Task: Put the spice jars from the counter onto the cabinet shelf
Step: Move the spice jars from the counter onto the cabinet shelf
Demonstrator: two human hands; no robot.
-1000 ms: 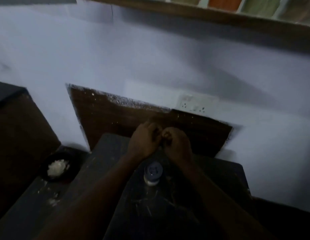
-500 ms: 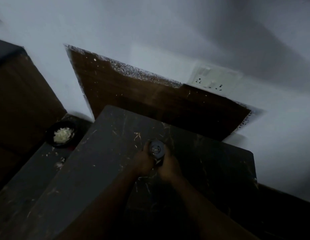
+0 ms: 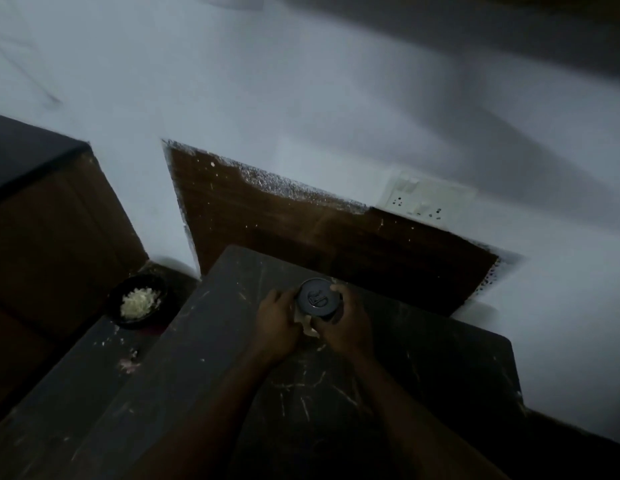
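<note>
item: spice jar (image 3: pixel 319 299), dark round lid facing up with an embossed mark on top; pale body only glimpsed below the lid between the hands. location: over the far middle part of the bench (image 3: pixel 423 382); whether its base rests on the surface or is lifted cannot be told

left hand (image 3: pixel 279 322): fingers curled against the left side of the jar, gripping it. right hand (image 3: pixel 346 322): fingers wrapped round the right side and far edge of the lid, gripping the same jar. both forearms enter from the bottom edge of the view

bench: dark top, scratched and flecked with pale marks, set against the wall

bowl (image 3: pixel 138 301): small, dark, holding a heap of pale chopped bits; sits to the left of the bench on a lower dark surface, well apart from the jar

wooden panel (image 3: pixel 267 220): brown, on the wall behind the bench, its top edge ragged with white paint speckle

socket plate (image 3: pixel 424 199): pale, on the wall just above the right part of the panel

wall (image 3: pixel 301 98): white, shadowed towards the upper right

lighting: dim; fine detail of the jar's contents not readable
</note>
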